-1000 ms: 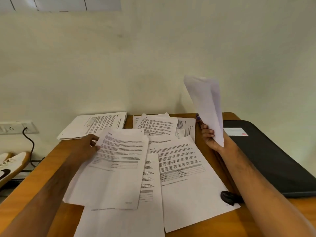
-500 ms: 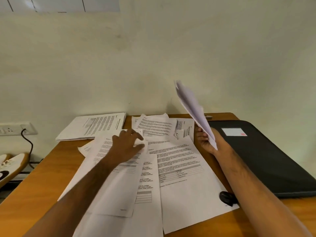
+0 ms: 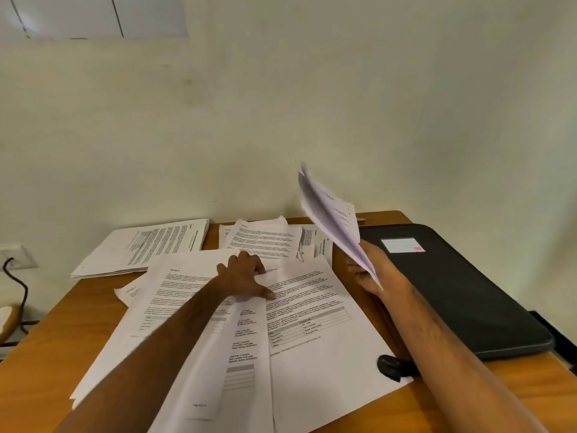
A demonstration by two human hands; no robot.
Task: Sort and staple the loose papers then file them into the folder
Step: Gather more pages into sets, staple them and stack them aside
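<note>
a socket (image 3: 17, 256) sits on the wall at the 9 o'clock edge of the view, with a black cord (image 3: 18, 284) hanging from it. a shoe (image 3: 7, 320) shows just below, at the left edge. the wooden table (image 3: 62, 339) fills the lower half. a stack (image 3: 140, 248) of printed sheets lies at its far left, near 10 o'clock, square and apart from the mess.

loose papers (image 3: 312, 339) spread over the middle of the table, overlapping one another, with more sheets fanned toward 12 o'clock against the wall. the left hand (image 3: 245, 276) rests on these papers near the centre, knuckles up, the thumb stretched out flat on a sheet toward 3 o'clock, the other fingers bent down onto the paper's top edge; whether they pinch a sheet cannot be told.

a black stapler (image 3: 390, 367) lies on the papers at about 5 o'clock, partly hidden by the right forearm. the right hand (image 3: 374, 276) is raised just off the table at 2 o'clock, its fingers clamped on the lower corner of a held bundle (image 3: 331, 214) of sheets that tilts up and back toward the wall.

the black folder (image 3: 468, 292) lies closed on the table at 3 o'clock, just right of the right hand, with a white label (image 3: 402, 245) near its far corner.
</note>
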